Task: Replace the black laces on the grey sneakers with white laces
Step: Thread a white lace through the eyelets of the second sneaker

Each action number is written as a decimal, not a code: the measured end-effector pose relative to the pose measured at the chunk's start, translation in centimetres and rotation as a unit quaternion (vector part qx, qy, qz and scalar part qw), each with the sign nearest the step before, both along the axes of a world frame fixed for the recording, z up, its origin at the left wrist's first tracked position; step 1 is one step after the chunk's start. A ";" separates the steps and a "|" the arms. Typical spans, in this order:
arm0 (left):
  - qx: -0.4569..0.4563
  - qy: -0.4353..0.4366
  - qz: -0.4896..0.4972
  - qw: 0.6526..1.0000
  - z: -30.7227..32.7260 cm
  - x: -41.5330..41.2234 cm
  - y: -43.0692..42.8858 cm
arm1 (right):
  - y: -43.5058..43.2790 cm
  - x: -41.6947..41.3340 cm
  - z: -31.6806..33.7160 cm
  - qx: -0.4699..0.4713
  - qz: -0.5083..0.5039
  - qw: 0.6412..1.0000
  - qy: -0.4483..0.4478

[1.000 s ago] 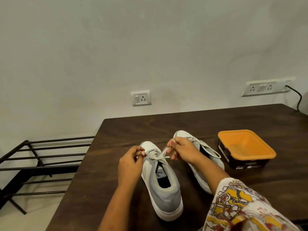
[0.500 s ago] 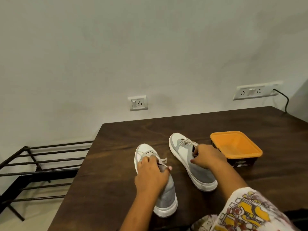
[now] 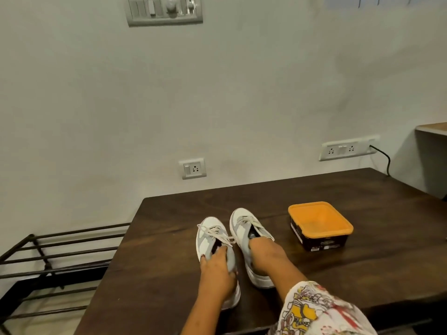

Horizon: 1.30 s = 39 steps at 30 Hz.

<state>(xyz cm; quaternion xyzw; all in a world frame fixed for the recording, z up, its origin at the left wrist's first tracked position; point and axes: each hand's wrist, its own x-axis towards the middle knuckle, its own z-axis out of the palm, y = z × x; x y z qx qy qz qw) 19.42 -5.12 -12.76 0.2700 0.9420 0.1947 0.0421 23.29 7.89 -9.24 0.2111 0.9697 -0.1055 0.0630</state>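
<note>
The left hand clamps the left white-laced grey sneaker at its collar, the right hand the right grey sneaker; both toes point away.

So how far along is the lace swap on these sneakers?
Nearly finished, it seems. Done: both the left sneaker and right sneaker carry white laces, and no black lace shows. In hand: the left hand grips the left sneaker's collar, the right hand the other's. Left: probably just setting the pair aside on the table.
</note>
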 end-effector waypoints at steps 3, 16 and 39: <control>0.038 0.003 -0.002 0.999 0.3 -1.0 -0.2 | -1.2 -0.5 0.0 -0.013 0.052 0.998 0.030; 0.045 0.024 0.097 0.994 6.2 5.0 -5.4 | -6.0 5.7 3.7 -0.021 -0.030 0.983 0.182; -0.072 -0.035 0.056 0.995 1.5 1.9 -2.5 | -4.7 2.1 -1.3 0.010 0.009 0.995 0.099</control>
